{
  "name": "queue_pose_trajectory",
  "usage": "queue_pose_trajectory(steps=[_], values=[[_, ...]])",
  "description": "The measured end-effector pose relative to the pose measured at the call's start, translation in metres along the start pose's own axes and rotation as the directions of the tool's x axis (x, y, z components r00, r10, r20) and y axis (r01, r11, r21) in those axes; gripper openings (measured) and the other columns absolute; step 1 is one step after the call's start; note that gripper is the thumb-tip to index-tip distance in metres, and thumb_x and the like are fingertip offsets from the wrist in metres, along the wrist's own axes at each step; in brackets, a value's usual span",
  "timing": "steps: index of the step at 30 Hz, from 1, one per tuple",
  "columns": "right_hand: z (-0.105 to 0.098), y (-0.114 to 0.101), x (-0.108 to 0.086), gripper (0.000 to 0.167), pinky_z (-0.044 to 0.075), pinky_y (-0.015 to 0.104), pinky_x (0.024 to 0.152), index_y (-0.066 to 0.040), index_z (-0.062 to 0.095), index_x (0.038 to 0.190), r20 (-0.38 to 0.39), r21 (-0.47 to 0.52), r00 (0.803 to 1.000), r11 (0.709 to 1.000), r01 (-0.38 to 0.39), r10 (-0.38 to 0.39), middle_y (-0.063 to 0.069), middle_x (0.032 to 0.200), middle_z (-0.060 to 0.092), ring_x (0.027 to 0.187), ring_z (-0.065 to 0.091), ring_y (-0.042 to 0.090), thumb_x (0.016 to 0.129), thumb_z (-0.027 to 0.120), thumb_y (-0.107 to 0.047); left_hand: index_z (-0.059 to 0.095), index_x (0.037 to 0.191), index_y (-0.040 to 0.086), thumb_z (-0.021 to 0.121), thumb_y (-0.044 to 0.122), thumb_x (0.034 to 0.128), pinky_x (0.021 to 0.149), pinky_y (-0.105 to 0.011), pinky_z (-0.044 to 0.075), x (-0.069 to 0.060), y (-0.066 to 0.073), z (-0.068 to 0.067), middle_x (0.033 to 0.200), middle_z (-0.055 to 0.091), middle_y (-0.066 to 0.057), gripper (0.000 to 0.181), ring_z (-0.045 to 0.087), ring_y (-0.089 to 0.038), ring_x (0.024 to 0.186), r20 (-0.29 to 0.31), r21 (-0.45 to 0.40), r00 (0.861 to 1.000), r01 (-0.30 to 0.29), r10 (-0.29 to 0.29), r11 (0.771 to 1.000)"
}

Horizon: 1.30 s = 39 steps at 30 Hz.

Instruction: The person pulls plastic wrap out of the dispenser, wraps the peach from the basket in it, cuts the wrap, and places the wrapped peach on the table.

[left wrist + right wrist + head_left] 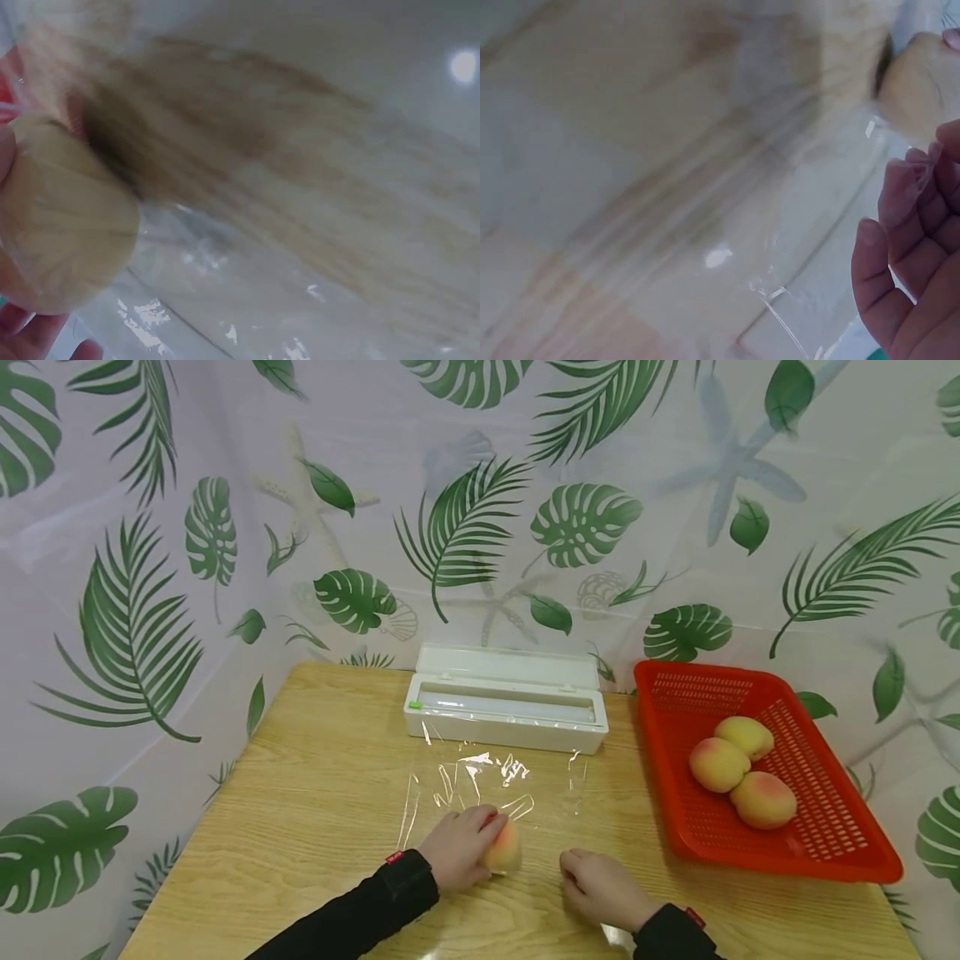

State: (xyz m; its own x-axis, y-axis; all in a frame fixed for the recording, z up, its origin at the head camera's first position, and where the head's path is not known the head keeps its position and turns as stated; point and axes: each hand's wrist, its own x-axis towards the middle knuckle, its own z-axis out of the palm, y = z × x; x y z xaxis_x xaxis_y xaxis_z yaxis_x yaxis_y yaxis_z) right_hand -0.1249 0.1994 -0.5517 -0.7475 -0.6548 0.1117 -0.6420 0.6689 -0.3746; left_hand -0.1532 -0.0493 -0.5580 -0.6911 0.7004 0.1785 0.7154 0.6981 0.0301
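Note:
My left hand (pixel 463 847) grips a peach (pixel 504 847) low over the front middle of the table. Clear plastic wrap (pixel 480 777) stretches from the white dispenser box (pixel 506 727) toward my hands. In the left wrist view, film lies wrinkled over the pale side of the peach (pixel 71 225). To the right of the peach and apart from it, my right hand (pixel 603 887) pinches a bunched bit of the film between thumb and fingertips, as the right wrist view shows at the fingers (pixel 900 195). The exact edge of the film is hard to make out.
A red plastic basket (pixel 675 827) with three peaches (pixel 763 800) stands at the right of the wooden table (pixel 315 760). The dispenser's lid (pixel 506 666) is raised at the back, against a leaf-patterned curtain (pixel 480 527).

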Motion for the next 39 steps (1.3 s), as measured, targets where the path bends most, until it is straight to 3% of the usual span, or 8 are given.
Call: queue_pose_trajectory(steps=[6, 9, 13, 15, 18, 22, 28, 39], values=[[-0.012, -0.014, 0.004, 0.023, 0.03, 0.017, 0.047, -0.018, 0.043, 0.068, -0.217, -0.123, 0.973, 0.991, 0.049, -0.075, -0.013, 0.064, 0.034, 0.054, 0.033, 0.001, 0.073, 0.059, -0.002, 0.047, 0.127, 0.007, 0.075, 0.039, 0.0644, 0.076, -0.031, 0.045, 0.014, -0.008, -0.011, 0.114, 0.05, -0.004, 0.075, 0.05, -0.018, 0.101, 0.041, -0.092, 0.999, -0.001, 0.005, 0.996], [-0.018, -0.031, 0.008, 0.017, 0.035, 0.02, 0.051, -0.017, 0.048, 0.072, -0.303, -0.212, 0.931, 0.967, 0.144, -0.205, -0.011, 0.067, 0.039, 0.058, 0.039, 0.004, 0.072, 0.06, -0.005, 0.048, 0.124, 0.007, 0.075, 0.038, 0.0647, 0.079, -0.029, 0.044, 0.02, -0.016, -0.011, 0.113, 0.052, -0.002, 0.072, 0.05, -0.017, 0.101, 0.078, -0.155, 0.997, 0.021, -0.009, 0.988], [-0.017, -0.056, 0.015, 0.006, 0.039, 0.023, 0.057, -0.014, 0.053, 0.077, -0.339, -0.248, 0.864, 0.921, 0.3, -0.372, -0.005, 0.074, 0.047, 0.065, 0.045, 0.009, 0.082, 0.051, -0.011, 0.051, 0.114, 0.012, 0.076, 0.034, 0.0624, 0.076, -0.026, 0.043, 0.026, -0.028, -0.01, 0.102, 0.056, 0.001, 0.061, 0.05, -0.017, 0.094, 0.122, -0.268, 0.991, 0.086, -0.055, 0.96], [-0.013, -0.065, 0.018, 0.01, 0.042, 0.025, 0.063, -0.012, 0.056, 0.081, -0.32, -0.262, 0.853, 0.904, 0.338, -0.412, -0.003, 0.08, 0.05, 0.071, 0.049, 0.011, 0.084, 0.046, -0.013, 0.052, 0.108, 0.013, 0.076, 0.032, 0.0618, 0.072, -0.025, 0.042, 0.03, -0.033, -0.011, 0.096, 0.057, 0.002, 0.056, 0.049, -0.016, 0.089, 0.142, -0.312, 0.987, 0.11, -0.068, 0.944], [-0.001, -0.072, 0.025, 0.013, 0.044, 0.029, 0.074, -0.007, 0.059, 0.088, -0.269, -0.312, 0.864, 0.887, 0.34, -0.426, 0.002, 0.089, 0.055, 0.083, 0.054, 0.016, 0.079, 0.052, -0.012, 0.053, 0.106, 0.011, 0.077, 0.031, 0.0634, 0.073, -0.024, 0.042, 0.036, -0.039, -0.013, 0.094, 0.057, 0.001, 0.053, 0.05, -0.015, 0.087, 0.172, -0.348, 0.984, 0.108, -0.05, 0.931], [0.015, -0.07, 0.035, 0.031, 0.041, 0.034, 0.086, 0.0, 0.061, 0.097, -0.202, -0.389, 0.904, 0.878, 0.279, -0.376, 0.011, 0.103, 0.058, 0.098, 0.053, 0.022, 0.069, 0.063, -0.013, 0.055, 0.11, 0.005, 0.076, 0.03, 0.0672, 0.082, -0.025, 0.04, 0.043, -0.044, -0.015, 0.102, 0.053, -0.003, 0.053, 0.05, -0.015, 0.094, 0.208, -0.357, 0.978, 0.081, -0.006, 0.93], [0.021, -0.06, 0.047, 0.039, 0.037, 0.038, 0.091, 0.006, 0.059, 0.105, -0.14, -0.444, 0.96, 0.882, 0.156, -0.241, 0.019, 0.112, 0.055, 0.108, 0.049, 0.029, 0.074, 0.061, -0.017, 0.057, 0.112, 0.004, 0.075, 0.029, 0.0692, 0.084, -0.025, 0.039, 0.054, -0.051, -0.015, 0.102, 0.054, -0.003, 0.052, 0.051, -0.015, 0.094, 0.242, -0.362, 0.97, 0.069, 0.022, 0.929], [0.014, -0.049, 0.064, 0.041, 0.04, 0.04, 0.087, 0.005, 0.057, 0.111, -0.141, -0.494, 0.978, 0.867, 0.065, -0.153, 0.017, 0.111, 0.056, 0.105, 0.051, 0.028, 0.078, 0.057, -0.019, 0.054, 0.112, -0.002, 0.068, 0.021, 0.0774, 0.086, -0.033, 0.04, 0.061, -0.075, -0.016, 0.109, 0.057, -0.011, 0.044, 0.053, -0.025, 0.1, 0.249, -0.594, 0.966, 0.096, 0.069, 0.798]])
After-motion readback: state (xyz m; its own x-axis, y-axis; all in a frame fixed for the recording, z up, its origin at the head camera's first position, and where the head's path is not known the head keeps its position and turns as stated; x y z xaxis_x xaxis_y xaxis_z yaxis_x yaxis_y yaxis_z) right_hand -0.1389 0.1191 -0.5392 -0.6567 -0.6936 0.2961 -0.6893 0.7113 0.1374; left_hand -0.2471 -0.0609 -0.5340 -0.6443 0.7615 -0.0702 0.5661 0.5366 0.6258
